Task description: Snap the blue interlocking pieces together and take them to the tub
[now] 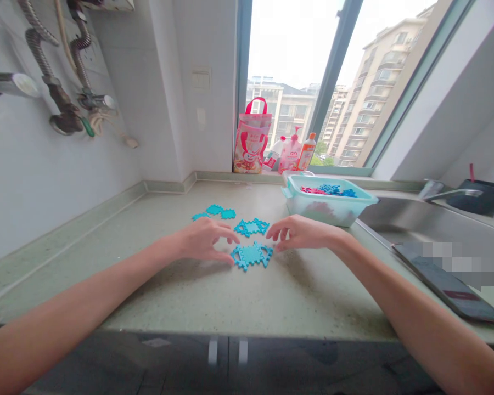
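Two flat turquoise plastic interlocking pieces lie on the speckled green countertop (156, 296), with notched, toothed edges. The nearer piece (252, 255) sits between my left hand (206, 240) and my right hand (296, 233). Fingertips of both hands are at its left and right edges, and neither hand lifts it. Just beyond it lies the second piece (252, 227), close to both hands' fingers. Farther left, a small group of joined turquoise pieces (214, 213) rests apart from my hands.
A pale teal plastic tub (329, 206) holding blue and pink pieces stands to the right. Past it are a steel sink (411, 222) and a dark phone (448, 280). Bottles and a pink bag (252, 137) stand on the windowsill. Wall pipes hang left.
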A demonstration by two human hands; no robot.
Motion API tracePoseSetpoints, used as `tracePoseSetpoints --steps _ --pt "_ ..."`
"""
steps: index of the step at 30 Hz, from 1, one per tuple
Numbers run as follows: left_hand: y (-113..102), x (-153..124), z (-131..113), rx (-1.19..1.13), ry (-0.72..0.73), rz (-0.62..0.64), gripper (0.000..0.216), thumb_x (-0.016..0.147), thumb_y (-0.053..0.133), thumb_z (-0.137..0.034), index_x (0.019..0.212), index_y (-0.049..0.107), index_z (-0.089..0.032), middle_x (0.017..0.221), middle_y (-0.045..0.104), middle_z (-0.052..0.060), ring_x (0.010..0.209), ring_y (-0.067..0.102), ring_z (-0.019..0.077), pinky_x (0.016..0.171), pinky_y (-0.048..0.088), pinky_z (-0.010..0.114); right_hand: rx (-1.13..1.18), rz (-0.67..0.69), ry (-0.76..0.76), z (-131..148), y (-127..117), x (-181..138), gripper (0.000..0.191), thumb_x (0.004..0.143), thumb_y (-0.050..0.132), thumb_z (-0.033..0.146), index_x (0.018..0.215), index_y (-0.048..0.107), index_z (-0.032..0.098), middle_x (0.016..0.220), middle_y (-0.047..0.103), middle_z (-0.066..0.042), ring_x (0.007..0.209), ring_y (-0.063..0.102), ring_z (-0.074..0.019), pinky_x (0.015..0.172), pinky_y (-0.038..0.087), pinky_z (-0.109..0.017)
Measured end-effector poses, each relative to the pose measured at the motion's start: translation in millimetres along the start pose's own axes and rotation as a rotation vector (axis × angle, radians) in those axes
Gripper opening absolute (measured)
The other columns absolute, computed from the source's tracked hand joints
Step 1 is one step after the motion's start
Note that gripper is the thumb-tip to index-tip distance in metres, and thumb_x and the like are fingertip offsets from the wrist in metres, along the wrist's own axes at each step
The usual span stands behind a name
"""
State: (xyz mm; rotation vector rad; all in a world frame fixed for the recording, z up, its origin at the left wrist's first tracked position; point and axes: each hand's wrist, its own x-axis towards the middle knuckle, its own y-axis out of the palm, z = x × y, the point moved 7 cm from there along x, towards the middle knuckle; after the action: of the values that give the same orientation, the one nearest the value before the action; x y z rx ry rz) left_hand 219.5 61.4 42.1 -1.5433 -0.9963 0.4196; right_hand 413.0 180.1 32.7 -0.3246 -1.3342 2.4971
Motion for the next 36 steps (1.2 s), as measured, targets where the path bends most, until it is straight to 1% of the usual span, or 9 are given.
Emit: tracePoseSetpoints --steps 2,9,12,15,18,21,25,30,36 --pt "6 0 1 -0.059 0.04 0.007 0.035 0.092 0.079 -0.053 0.115 0.082 -0.027 0.105 0.079 0.002 0.057 0.056 0.0069 0.067 0.045 0.023 0.029 0.048 0.011 -2 6 2 0.041 0.083 0.084 0.042 0.117 0.08 0.02 0.092 0.08 -0.004 0.082 0.073 -0.0201 0.072 0.052 -0.028" --pt "17 2 8 -0.192 0.03 -0.001 0.033 0.096 0.076 -0.053 0.116 0.085 -0.027 0.108 0.078 0.006 0.058 0.055 0.0063 0.062 0.048 0.021 0.017 -0.019 -0.013 4 14 11 0.034 0.078 0.088 0.04 0.104 0.083 0.019 0.085 0.079 -0.003 0.074 0.069 -0.0177 0.068 0.049 -0.027" --pt "16 2 8 -0.207 0.043 0.023 0.032 0.096 0.077 -0.049 0.119 0.084 -0.028 0.11 0.077 0.007 0.058 0.054 0.0058 0.062 0.048 0.021 0.039 0.027 -0.031 2 11 9 0.032 0.083 0.085 0.04 0.107 0.084 0.019 0.086 0.08 -0.003 0.075 0.072 -0.0187 0.069 0.051 -0.027" --pt "16 2 10 -0.228 0.059 0.032 0.032 0.094 0.079 -0.047 0.12 0.083 -0.03 0.113 0.076 0.007 0.058 0.055 0.006 0.061 0.049 0.022 -0.018 -0.138 -0.056 -7 -4 9 0.024 0.093 0.074 0.034 0.109 0.084 0.019 0.096 0.082 -0.006 0.08 0.074 -0.0197 0.075 0.054 -0.029" --pt "13 2 12 -0.198 0.088 -0.026 0.041 0.089 0.083 -0.05 0.123 0.081 -0.028 0.115 0.077 0.009 0.08 0.069 0.0151 0.076 0.055 0.028 -0.196 -0.39 -0.102 -18 -16 13 0.027 0.096 0.07 0.025 0.12 0.081 0.02 0.118 0.08 -0.01 0.097 0.076 -0.0234 0.091 0.055 -0.034" --pt "5 5 22 -0.035 0.044 -0.146 0.034 0.098 0.073 -0.045 0.125 0.08 -0.027 0.118 0.078 0.01 0.108 0.07 0.0241 0.099 0.053 0.037 -0.274 -0.384 -0.172 -26 -6 22 0.026 0.097 0.069 0.023 0.12 0.081 0.022 0.12 0.081 -0.009 0.109 0.074 -0.0266 0.101 0.053 -0.038" --pt "4 10 45 0.098 -0.057 -0.188 0.027 0.102 0.065 -0.034 0.123 0.081 -0.027 0.121 0.08 0.007 0.113 0.069 0.0253 0.106 0.05 0.041 -0.235 -0.388 -0.181 -27 4 33 0.019 0.097 0.069 0.021 0.11 0.084 0.023 0.104 0.082 -0.007 0.093 0.074 -0.023 0.09 0.056 -0.035" --pt "12 8 71 -0.016 -0.2 -0.187 0.026 0.098 0.073 -0.043 0.117 0.083 -0.028 0.109 0.082 0.005 0.106 0.072 0.0228 0.097 0.054 0.034 -0.116 -0.459 -0.215 -23 7 38 0.017 0.094 0.069 0.018 0.099 0.085 0.021 0.097 0.079 -0.007 0.082 0.071 -0.0188 0.081 0.055 -0.031" --pt "5 7 65 -0.02 -0.223 -0.293 0.036 0.103 0.063 -0.043 0.132 0.076 -0.025 0.111 0.082 0.006 0.108 0.073 0.0233 0.102 0.051 0.036 0.109 -0.534 -0.163 -37 -1 41 0.028 0.099 0.063 0.033 0.114 0.082 0.018 0.104 0.081 -0.01 0.086 0.072 -0.0203 0.078 0.057 -0.032"
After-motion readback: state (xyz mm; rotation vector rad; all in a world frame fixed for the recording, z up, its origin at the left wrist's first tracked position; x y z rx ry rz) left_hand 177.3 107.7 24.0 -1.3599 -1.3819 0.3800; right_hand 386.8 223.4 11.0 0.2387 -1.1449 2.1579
